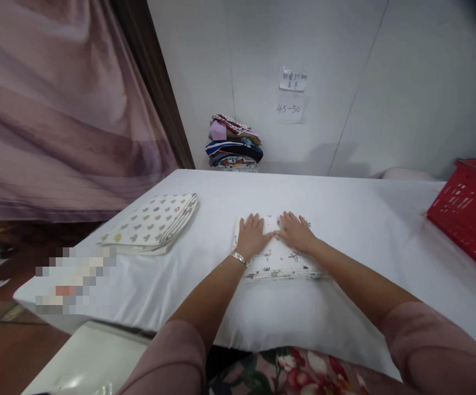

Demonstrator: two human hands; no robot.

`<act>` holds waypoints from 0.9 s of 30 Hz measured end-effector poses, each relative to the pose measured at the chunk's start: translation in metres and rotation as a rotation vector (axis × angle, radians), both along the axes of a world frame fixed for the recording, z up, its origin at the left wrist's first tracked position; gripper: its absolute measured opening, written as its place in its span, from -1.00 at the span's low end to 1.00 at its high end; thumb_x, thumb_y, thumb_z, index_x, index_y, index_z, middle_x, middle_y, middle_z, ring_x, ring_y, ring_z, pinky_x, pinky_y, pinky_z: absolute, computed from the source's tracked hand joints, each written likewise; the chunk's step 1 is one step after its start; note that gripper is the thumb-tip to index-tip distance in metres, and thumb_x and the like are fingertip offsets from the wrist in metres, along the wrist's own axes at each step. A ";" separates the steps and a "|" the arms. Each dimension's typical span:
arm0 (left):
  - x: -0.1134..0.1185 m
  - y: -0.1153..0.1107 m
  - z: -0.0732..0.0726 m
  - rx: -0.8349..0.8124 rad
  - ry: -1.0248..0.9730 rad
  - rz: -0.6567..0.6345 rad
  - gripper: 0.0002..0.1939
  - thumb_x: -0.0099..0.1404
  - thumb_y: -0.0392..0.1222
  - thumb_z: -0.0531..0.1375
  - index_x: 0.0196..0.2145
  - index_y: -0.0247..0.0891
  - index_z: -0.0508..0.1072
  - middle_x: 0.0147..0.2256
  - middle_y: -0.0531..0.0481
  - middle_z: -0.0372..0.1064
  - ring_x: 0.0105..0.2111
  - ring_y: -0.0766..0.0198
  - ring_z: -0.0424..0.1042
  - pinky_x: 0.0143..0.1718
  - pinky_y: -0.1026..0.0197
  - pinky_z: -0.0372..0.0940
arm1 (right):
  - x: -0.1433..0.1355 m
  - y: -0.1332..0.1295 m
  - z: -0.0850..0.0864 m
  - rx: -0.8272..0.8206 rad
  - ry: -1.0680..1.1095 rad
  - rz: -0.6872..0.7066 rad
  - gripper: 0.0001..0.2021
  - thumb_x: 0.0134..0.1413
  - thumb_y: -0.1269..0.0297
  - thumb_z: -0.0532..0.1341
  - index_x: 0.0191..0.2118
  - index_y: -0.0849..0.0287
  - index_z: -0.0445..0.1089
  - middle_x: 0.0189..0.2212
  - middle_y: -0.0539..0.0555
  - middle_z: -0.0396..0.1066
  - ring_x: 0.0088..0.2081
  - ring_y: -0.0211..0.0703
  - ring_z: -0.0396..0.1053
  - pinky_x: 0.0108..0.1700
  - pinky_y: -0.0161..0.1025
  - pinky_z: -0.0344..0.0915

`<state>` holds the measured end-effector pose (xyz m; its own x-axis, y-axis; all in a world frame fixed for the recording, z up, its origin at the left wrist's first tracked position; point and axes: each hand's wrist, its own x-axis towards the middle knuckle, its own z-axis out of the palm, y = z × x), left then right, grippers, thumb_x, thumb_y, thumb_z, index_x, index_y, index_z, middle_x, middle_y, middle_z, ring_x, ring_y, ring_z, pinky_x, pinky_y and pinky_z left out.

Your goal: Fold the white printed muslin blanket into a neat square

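Observation:
A folded white cloth with small dark prints (281,255) lies on the white-covered table (324,203) in front of me. My left hand (253,236) rests flat on its left part, fingers spread, with a silver bracelet at the wrist. On the upper right part lies my right hand (296,230), also flat with the fingers apart. The two thumbs almost meet over the middle of the cloth. Several folded layers show along the near edge. Both hands press from above and grip nothing; they hide part of the cloth's top.
Another folded cloth with grey motifs (155,222) lies at the table's left. A red plastic basket (472,211) stands at the right edge. Behind the table is a pile of folded fabrics (234,145) against the wall. A pale curtain (65,109) hangs at left.

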<state>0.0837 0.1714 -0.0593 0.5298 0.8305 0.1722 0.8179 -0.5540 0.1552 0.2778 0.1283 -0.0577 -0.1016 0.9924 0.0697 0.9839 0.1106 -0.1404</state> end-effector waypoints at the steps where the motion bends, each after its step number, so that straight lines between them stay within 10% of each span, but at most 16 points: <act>1: -0.001 0.000 -0.003 -0.007 -0.004 0.015 -0.26 0.28 0.28 -0.22 0.23 -0.26 0.09 0.28 -0.14 -0.14 0.28 0.00 -0.24 0.24 -0.17 -0.36 | -0.001 0.000 -0.004 -0.007 0.013 0.011 -0.31 0.17 -0.16 -0.19 0.27 0.19 -0.03 0.30 0.19 -0.19 0.31 0.05 -0.28 0.25 0.12 -0.28; 14: -0.038 -0.007 0.015 -0.166 -0.257 0.058 -0.47 0.33 0.11 -0.11 0.15 -0.17 0.20 0.27 -0.10 -0.08 0.27 0.05 -0.14 0.21 -0.14 -0.21 | -0.005 -0.025 0.002 -0.110 -0.009 -0.005 -0.43 0.19 -0.09 -0.16 0.20 0.13 0.07 0.29 0.19 -0.13 0.29 0.10 -0.19 0.19 0.20 -0.16; 20: -0.090 -0.046 -0.010 -0.218 -0.653 0.306 -0.60 0.27 0.00 0.05 -0.02 -0.25 0.39 -0.04 -0.13 0.38 -0.09 0.15 0.36 -0.03 0.14 0.21 | -0.008 -0.050 0.000 -0.052 0.064 0.010 -0.51 0.19 0.00 -0.12 0.12 0.13 0.20 0.25 0.20 -0.01 0.27 0.14 -0.13 0.17 0.25 -0.12; 27: -0.103 -0.095 -0.022 -0.264 -1.023 0.336 -0.81 0.18 -0.13 0.09 -0.41 -0.25 0.46 -0.44 0.05 0.44 -0.40 0.31 0.37 -0.33 0.28 0.23 | -0.072 -0.071 0.012 0.142 0.498 0.305 -0.69 0.13 0.11 0.04 -0.15 0.07 0.45 -0.10 0.09 0.42 -0.04 -0.05 0.32 0.03 -0.08 0.21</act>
<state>-0.0190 0.0763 -0.0817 -0.0210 0.9804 0.1961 0.3386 -0.1776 0.9240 0.2055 0.0573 -0.0454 -0.3016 0.9011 0.3117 0.7241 0.4291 -0.5400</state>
